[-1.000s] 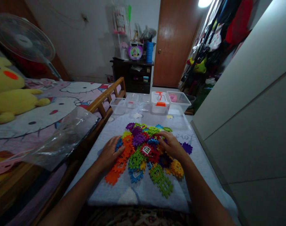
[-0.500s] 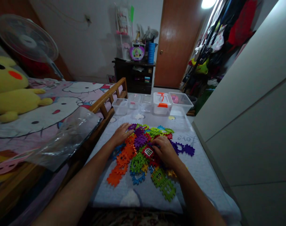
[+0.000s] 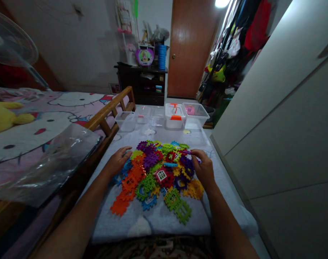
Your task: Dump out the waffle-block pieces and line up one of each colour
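Note:
A heap of bright plastic interlocking tiles [image 3: 158, 176] in orange, green, purple, red, blue and yellow lies on a grey mat [image 3: 153, 219]. My left hand [image 3: 117, 162] rests at the heap's left edge, fingers spread flat against blue and orange tiles. At the right edge, my right hand [image 3: 204, 167] has its fingers curled against the purple tiles [image 3: 187, 162], pressing the heap's side. Neither hand lifts a tile.
Several clear plastic boxes [image 3: 194, 116] stand in a row beyond the heap, one with an orange latch [image 3: 175, 117]. A wooden bed frame [image 3: 109, 111] and a clear plastic bag [image 3: 53, 158] lie to the left. White wardrobe doors [image 3: 274, 136] rise on the right.
My left hand drew back from the heap's far left corner to its left edge. My right hand shifted from the middle to the right edge, and the loose purple tiles there were pushed in.

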### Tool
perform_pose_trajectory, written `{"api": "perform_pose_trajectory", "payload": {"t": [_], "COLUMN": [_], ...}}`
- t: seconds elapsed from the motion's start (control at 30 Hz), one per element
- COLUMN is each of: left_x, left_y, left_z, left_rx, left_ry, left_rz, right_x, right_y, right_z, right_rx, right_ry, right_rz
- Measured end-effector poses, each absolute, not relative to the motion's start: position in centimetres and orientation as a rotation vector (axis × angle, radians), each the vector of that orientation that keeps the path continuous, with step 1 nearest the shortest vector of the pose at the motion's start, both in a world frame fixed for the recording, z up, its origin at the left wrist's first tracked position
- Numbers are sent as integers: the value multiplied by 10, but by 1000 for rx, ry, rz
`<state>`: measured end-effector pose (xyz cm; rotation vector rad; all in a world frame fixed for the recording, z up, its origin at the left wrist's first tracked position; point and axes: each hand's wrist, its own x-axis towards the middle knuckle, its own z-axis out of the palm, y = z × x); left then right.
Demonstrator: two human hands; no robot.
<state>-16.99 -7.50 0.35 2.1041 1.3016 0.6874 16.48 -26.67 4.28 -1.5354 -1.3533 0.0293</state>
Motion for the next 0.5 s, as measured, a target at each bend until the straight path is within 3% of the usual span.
{"api": "perform_pose_trajectory", "payload": {"t": [0.5], "left_x": [-177], "left_y": [-83], "left_z": [-6], "left_rx": [1740], "left_ry": [1279], "left_rz": [777], "right_x": [188], "right_y": [-273], "right_z": [8], "right_rx": [-1748], "right_ry": [-1431], "right_rz": [84]}}
